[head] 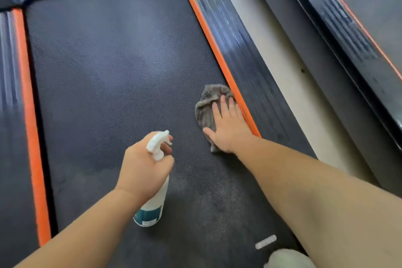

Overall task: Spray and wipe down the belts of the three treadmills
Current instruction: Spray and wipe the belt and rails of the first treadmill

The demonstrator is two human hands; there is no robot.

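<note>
Belt of the near treadmill is lying under both hands: dark, finely woven, showing dull damp patches. I am watching the right hand pressing flat, fingers straight, on a crumpled grey cloth that is touching the orange strip. Well apart from that strip, the left hand is gripping the white spray bottle. Risk I am noting: the bunched cloth could be snagging in the seam by the strip, or skipping patches and leaving streaks.
</note>
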